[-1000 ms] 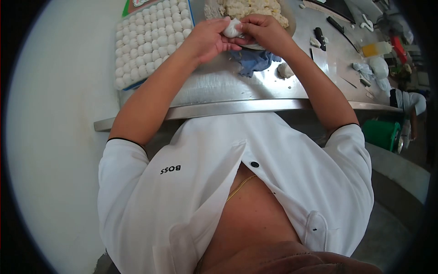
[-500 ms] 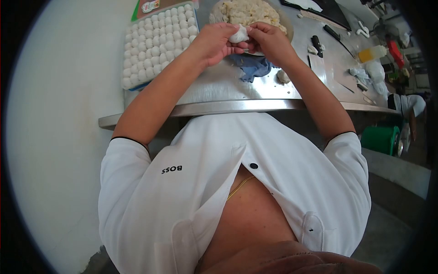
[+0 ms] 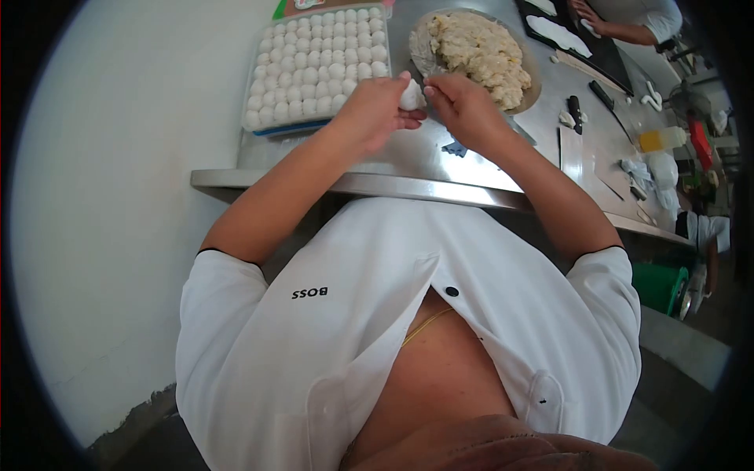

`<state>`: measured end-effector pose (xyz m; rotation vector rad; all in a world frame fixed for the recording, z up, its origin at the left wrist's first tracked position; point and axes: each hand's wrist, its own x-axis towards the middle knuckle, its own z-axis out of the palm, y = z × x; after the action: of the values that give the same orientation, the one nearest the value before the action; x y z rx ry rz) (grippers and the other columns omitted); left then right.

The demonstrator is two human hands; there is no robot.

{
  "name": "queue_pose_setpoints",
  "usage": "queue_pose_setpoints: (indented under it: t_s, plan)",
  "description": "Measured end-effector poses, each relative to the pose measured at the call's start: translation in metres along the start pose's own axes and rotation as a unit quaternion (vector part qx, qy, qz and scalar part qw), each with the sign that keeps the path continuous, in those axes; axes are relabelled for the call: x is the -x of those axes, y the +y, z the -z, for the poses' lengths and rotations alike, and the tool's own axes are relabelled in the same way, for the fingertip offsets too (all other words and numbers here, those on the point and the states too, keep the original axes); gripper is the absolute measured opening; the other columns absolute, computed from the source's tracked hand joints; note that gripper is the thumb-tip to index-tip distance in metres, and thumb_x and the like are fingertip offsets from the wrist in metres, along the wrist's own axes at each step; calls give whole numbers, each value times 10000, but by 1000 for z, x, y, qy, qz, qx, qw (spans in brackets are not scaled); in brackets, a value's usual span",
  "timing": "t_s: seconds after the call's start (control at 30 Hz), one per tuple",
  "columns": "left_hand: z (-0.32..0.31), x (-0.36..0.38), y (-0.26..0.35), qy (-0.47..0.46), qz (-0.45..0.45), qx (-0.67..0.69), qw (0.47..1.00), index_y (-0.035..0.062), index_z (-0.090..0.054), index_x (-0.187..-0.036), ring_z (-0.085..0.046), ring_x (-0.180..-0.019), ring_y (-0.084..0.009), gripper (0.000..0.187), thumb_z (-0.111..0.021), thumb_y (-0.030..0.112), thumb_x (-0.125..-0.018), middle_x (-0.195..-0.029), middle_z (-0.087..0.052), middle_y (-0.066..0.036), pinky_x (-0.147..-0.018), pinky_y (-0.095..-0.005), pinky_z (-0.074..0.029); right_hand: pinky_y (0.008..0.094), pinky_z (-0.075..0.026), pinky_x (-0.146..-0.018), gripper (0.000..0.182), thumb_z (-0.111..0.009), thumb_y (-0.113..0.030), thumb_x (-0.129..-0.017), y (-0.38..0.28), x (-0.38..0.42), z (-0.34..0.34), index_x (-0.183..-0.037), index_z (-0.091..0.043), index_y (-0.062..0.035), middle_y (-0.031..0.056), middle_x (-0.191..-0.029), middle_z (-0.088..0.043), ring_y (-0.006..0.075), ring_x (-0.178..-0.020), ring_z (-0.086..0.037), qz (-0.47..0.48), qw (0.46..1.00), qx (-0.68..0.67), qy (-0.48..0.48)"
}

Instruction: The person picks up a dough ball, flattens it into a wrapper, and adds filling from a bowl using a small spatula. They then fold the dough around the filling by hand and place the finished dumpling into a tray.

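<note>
My left hand (image 3: 378, 111) is closed around a small white dough ball (image 3: 411, 96), with its thumb on top and fingers curled beneath. My right hand (image 3: 469, 111) is just to the right of the ball, its thumb and fingertips pinched together; anything between them is too small to make out. Left of my hands is a shallow tray (image 3: 292, 130) with rows of smooth white dough balls (image 3: 314, 74). Beyond my right hand stands a wide bowl (image 3: 536, 80) heaped with pale, lumpy filling (image 3: 481, 53). A blue cloth (image 3: 454, 149) lies partly hidden under my right forearm.
On the metal table (image 3: 408, 169) at right lie a cleaver (image 3: 572, 149), a black-handled knife (image 3: 603, 96) and a bottle of yellow liquid (image 3: 661, 140). A co-worker's hand (image 3: 593, 25) is by a black board (image 3: 616, 67). A wall (image 3: 118, 196) borders the left.
The view has shifted, showing more of the bowl and a co-worker's arm. My hands have drawn apart; the right hand has come off the dough ball, which stays in the left.
</note>
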<state>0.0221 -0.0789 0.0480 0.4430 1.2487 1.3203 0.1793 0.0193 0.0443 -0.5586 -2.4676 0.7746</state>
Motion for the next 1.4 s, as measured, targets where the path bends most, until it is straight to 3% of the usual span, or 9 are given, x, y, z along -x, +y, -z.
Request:
queue_pose_setpoints:
  t_s: [0.27,0.33,0.37,0.43,0.63,0.77,0.9,0.97,1.4]
  plan:
    - [41,8,20,0,-30,-22,999,-15,-599,-1172,-680,-838,-273,408,-627,329,-954,-901,-666,-106,-754,-417,-568,463,-509,-817,312,-652,-290,-898,-10,-29,-27,-1076,-660,-33,201,-939,-661,403,-906,-630,37,999,-21,-29]
    - [59,8,36,82,-19,-119,989,-50,-643,-1105,-690,-838,-224,331,-592,248,-971,-943,-702,-156,-677,-339,-561,326,-528,-771,399,-658,-249,-930,-9,-41,-26,-1233,-617,8,137,-1020,-683,221,-837,-657,-133,964,-201,-111]
    - [70,2,42,83,-17,-117,989,-50,-643,-1105,-690,-838,-224,331,-592,248,-971,-943,-702,-156,-677,-339,-561,254,-453,-553,226,-596,-207,-953,-19,-45,-24,-966,-687,0,26,-710,-625,81,-617,-554,-168,952,-226,-123]
    - [93,-11,51,139,-132,-504,842,-54,-688,-983,-698,-826,-277,361,-648,295,-899,-888,-706,-203,-713,-399,-557,274,-461,-566,240,-605,-215,-941,-18,-50,-22,-970,-683,10,37,-704,-624,95,-629,-561,-162,954,-213,-138]
    - [120,-39,32,46,-117,-779,614,-30,-706,-929,-665,-926,-411,408,-697,360,-812,-953,-694,-258,-826,-453,-531,339,-525,-786,389,-650,-300,-927,4,-56,-58,-1171,-661,2,151,-970,-700,238,-838,-661,-68,987,-45,-137]
    - [117,-48,21,79,-130,-760,632,-21,-688,-961,-664,-952,-405,403,-707,348,-800,-979,-689,-258,-847,-458,-525,467,-518,-794,353,-613,-340,-888,3,-62,-78,-991,-690,-11,239,-916,-684,410,-850,-652,-18,994,-5,-109]
    - [122,-53,16,103,-156,-738,648,-14,-669,-967,-662,-958,-400,382,-711,323,-792,-973,-685,-256,-847,-463,-525,407,-529,-819,361,-627,-296,-917,-5,-66,-88,-1167,-661,-38,196,-991,-694,352,-885,-674,-47,987,25,-153]
    - [125,-55,14,113,-162,-727,657,-12,-670,-960,-662,-959,-397,364,-713,309,-794,-960,-686,-253,-846,-465,-524,474,-525,-811,329,-562,-303,-915,-7,-62,-96,-1008,-682,-11,224,-970,-679,391,-890,-662,-21,991,51,-119]
    - [127,-53,13,126,-183,-734,642,-9,-667,-945,-665,-938,-392,328,-729,275,-792,-935,-688,-237,-832,-468,-524,502,-514,-824,373,-479,-296,-945,-27,-77,-111,-970,-681,17,260,-890,-680,414,-883,-662,-30,953,164,-252]
